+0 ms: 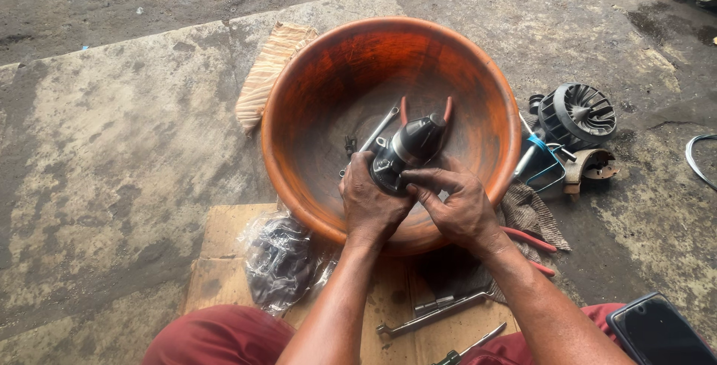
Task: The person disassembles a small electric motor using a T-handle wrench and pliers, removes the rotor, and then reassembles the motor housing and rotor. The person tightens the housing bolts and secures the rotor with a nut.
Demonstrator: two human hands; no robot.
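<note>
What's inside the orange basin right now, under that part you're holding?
In the orange basin: a wrench, red-handled pliers and a small dark piece. The black motor part and both hands hide whatever lies below them.

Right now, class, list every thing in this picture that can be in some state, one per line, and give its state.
Left hand: gripping the dark metal part from below.
Right hand: fingers on the same part's base.
Dark metal part: held tilted over the basin, narrow end away from the person.
Orange basin: upright on the ground, holding tools.
Pliers: lying in the basin.
Phone: screen dark.
Plastic bag: crumpled on cardboard.
</note>
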